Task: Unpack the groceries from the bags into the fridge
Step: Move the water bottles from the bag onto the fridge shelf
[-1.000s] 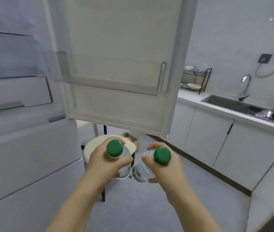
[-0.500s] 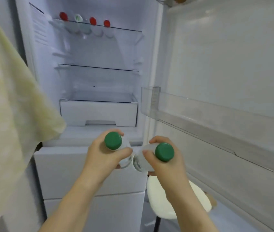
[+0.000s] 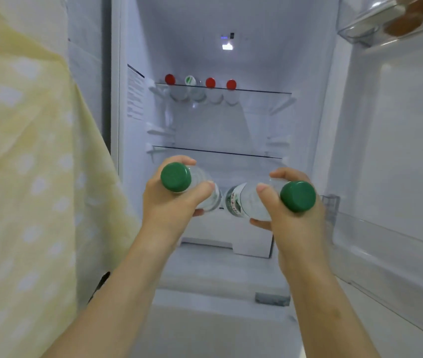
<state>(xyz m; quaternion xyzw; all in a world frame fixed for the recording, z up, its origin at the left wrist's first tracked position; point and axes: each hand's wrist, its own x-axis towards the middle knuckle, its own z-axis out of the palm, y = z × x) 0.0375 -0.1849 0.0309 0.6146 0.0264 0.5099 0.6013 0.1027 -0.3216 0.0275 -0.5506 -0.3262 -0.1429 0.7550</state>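
The left hand [image 3: 171,213] is gripping a clear green-capped bottle [image 3: 179,178]. The right hand [image 3: 293,223] is curling round a second bottle [image 3: 244,202]. Both are being held caps nearest, before the open fridge [image 3: 231,125]. Beyond, four bottles [image 3: 200,83] are sitting on the upper shelf [image 3: 262,91].

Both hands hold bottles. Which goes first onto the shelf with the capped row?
Probably right. The right hand with its bottle sits below the free end of the shelf; the left hand is under the row of bottles.
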